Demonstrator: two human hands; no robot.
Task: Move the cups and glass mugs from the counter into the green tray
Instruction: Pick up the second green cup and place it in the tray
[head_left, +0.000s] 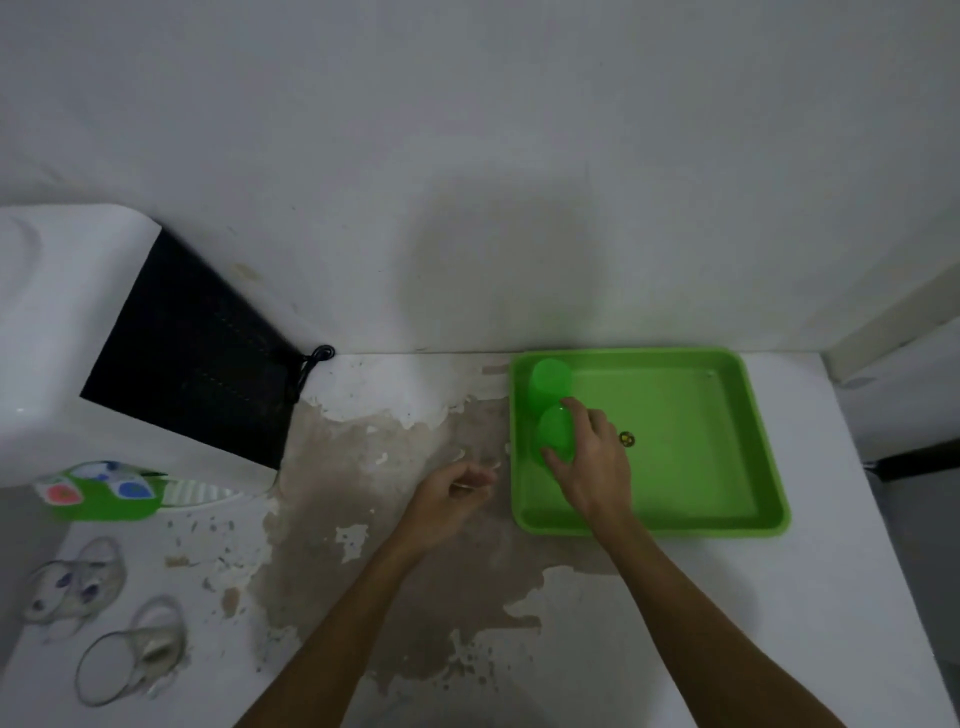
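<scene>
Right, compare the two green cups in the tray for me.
The far green cup stands free in the green tray's back left corner, untouched; the near green cup is in the grip of the right hand. The far cup shows in full, while fingers cover part of the near cup. Both are translucent green plastic, look mouth-down, and sit along the tray's left side. The left hand touches neither.

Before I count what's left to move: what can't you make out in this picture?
Head view only:
- Near green cup: right hand covers part.
- Left hand: curled, contents unclear.
- Glass mugs far left: blurred, count uncertain.
- Small mark on green tray floor: too small.
</scene>
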